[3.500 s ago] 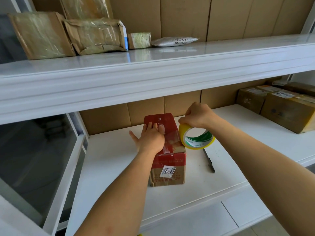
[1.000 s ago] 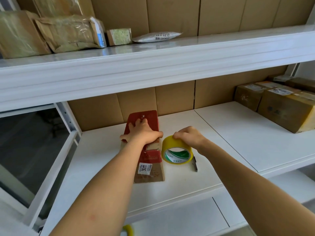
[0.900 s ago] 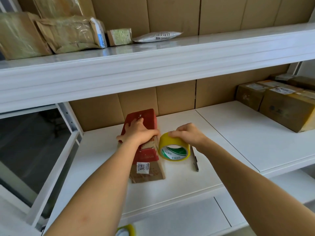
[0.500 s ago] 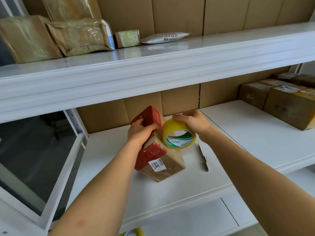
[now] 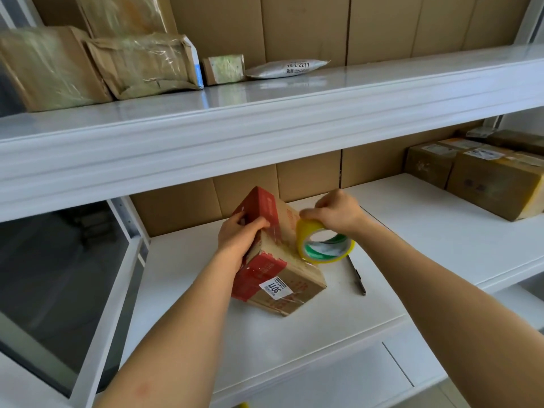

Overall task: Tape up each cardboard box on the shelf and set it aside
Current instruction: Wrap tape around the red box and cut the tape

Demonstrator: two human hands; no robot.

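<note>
Fingers of the left hand (image 5: pixel 238 235) curl over the upper left edge of the long brown cardboard box with red printed panels (image 5: pixel 276 254), which stands tipped on the white lower shelf (image 5: pixel 323 334), its long axis running from the raised far-left end down to the near-right end. Just right of the box, touching its upper face, the right hand (image 5: pixel 335 213) grips the yellow roll of packing tape (image 5: pixel 323 244). Farther right of the box lies a dark pen (image 5: pixel 356 275); the roll hand sits nearer the untaped face, so the pull probably runs along that axis.

White shelf (image 5: pixel 441 231): tilted box (image 5: pixel 282 278), pen (image 5: pixel 357 278), taped boxes (image 5: pixel 482 175) right.
</note>
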